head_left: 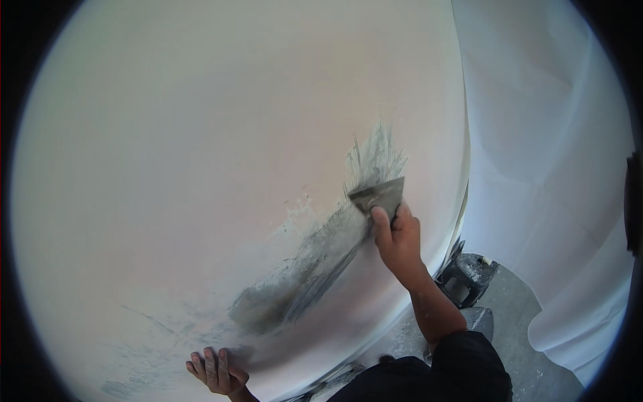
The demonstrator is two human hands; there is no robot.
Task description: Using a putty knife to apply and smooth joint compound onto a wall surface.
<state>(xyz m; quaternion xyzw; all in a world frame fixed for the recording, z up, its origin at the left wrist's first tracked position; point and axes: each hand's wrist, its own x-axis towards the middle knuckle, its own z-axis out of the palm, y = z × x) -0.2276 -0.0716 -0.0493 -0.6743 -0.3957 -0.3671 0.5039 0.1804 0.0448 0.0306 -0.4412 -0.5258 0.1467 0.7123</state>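
My right hand [402,246] grips a putty knife [382,195] with a wide, flat grey blade. The blade lies against a large, pale, curved surface [221,134], at the upper end of a streaky grey smear [315,261]. Thumb and fingers close around the knife's narrow end, partly hiding it. Lower left, my left hand [218,372] rests on the same surface with its fingers stretched out, below the smear's lower end. White dust coats those fingertips. Fainter grey streaks [144,365] mark the surface left of that hand.
Right of the curved surface hangs a white sheet [536,134], draped down to the grey floor [512,321]. A dark stool-like object [467,276] with white spatter stands on the floor near the surface's right edge, close to my right forearm.
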